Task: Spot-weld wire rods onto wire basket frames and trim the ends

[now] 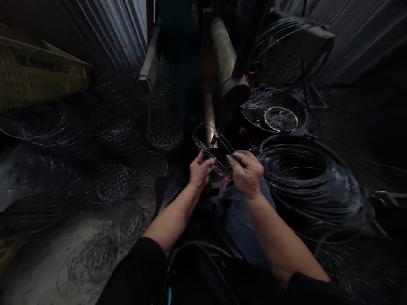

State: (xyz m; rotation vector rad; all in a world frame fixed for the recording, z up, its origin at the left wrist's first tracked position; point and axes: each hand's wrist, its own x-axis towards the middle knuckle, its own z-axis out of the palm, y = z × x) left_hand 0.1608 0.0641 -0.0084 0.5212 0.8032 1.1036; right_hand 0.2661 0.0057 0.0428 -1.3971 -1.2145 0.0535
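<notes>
Wire frame pinched between the fingers of left hand and right hand; any slackened pinch risks slippage.

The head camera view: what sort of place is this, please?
It looks like a small wire-working workshop. A big coil of black wire lies on the right, many round wire baskets lie on the left, and the left hand and right hand hold a bent wire frame.
</notes>
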